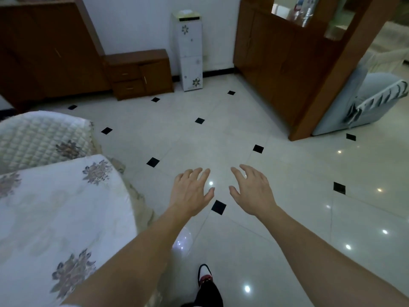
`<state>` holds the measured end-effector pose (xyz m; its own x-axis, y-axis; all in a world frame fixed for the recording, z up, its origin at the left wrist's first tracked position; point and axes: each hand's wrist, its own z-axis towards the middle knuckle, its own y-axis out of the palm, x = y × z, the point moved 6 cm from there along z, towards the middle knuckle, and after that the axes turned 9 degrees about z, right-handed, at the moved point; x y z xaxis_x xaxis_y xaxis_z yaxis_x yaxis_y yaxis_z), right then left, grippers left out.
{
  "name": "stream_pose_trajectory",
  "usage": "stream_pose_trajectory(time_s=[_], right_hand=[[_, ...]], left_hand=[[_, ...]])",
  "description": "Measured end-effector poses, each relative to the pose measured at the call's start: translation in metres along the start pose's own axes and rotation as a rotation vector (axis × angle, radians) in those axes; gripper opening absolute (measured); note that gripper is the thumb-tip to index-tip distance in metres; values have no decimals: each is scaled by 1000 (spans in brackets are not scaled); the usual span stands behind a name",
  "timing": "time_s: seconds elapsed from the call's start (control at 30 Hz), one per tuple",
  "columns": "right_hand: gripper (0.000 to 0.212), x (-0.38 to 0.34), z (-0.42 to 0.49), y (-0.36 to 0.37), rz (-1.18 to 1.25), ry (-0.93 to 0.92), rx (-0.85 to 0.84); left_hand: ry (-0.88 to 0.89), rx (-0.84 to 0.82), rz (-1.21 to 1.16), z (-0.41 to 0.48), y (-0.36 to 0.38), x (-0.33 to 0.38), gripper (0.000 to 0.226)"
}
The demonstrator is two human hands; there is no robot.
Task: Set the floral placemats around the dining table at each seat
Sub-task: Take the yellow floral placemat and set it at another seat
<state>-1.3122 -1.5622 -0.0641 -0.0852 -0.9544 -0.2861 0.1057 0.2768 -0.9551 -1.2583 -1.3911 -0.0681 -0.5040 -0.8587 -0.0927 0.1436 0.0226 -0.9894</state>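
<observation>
I see left hand [192, 191] and right hand [250, 191] stretched out over tiled floor [276, 196] — both empty, fingers spread wide, palms down; floral placemat [64, 207] lies on counter [141, 209] at my left, well apart from hands; quilted chair cover [42, 138] beyond it; one shoe [204, 274] below.

Dim bluish indoor light, ceiling lamps glinting off the glossy floor [287, 196], wide-angle bending at edges, slight softness

Floral cloth [55, 213] over dining table [141, 209]
</observation>
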Motion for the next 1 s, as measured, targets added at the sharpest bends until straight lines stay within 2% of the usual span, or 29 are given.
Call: stream_pose_trajectory(time_s=[0.2, 0.67, 1.0], right_hand=[[57, -17, 123, 4, -12, -63, -18], [56, -67, 331, 55, 53, -220, -90], [57, -96, 551, 85, 122, -364, -159]], left_hand=[[-74, 2, -22, 91, 12, -57, 61], [-263, -40, 41, 232, 50, -181, 63], [-438, -75, 78, 397, 68, -287, 63]])
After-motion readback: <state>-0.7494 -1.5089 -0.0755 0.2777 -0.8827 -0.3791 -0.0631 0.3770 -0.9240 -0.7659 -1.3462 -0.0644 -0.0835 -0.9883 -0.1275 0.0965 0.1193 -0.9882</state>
